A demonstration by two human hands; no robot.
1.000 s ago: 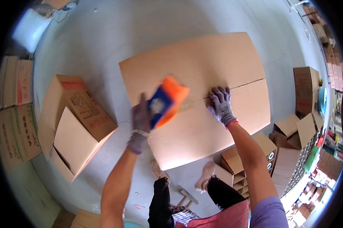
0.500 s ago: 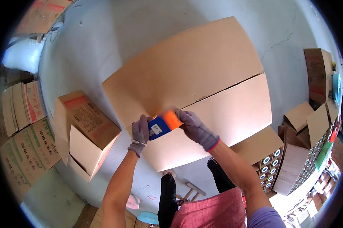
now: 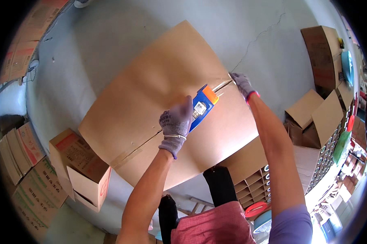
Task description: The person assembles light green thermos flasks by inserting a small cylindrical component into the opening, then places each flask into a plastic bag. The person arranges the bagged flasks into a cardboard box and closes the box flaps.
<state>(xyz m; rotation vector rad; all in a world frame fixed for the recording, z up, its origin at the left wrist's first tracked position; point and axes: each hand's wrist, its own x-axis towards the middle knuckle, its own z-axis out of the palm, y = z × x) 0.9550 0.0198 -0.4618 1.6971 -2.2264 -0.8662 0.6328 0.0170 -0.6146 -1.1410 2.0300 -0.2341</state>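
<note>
A large brown cardboard box (image 3: 151, 87) stands before me, its two top flaps meeting along a slanting seam. My left hand (image 3: 177, 118), in a grey glove, is closed around a blue and orange tape dispenser (image 3: 201, 106) held over the seam. Shiny clear tape (image 3: 223, 85) shows at the seam's right end, beside the dispenser's orange front. At that same end, my gloved right hand (image 3: 243, 86) lies against the box edge with its fingers stretched out. Some fingertips are hidden by the edge.
An open carton (image 3: 84, 166) stands left of the box, near stacked flattened cartons (image 3: 39, 195). At the right are a divided carton (image 3: 252, 189) with round-ended items, an open-flapped carton (image 3: 313, 118) and a tall brown carton (image 3: 319, 57). A wooden stool (image 3: 197, 203) is near my legs.
The tape dispenser, held near both hands before, is now in my left hand farther along the seam. My right hand has moved to the box's right edge. The box appears turned in view.
</note>
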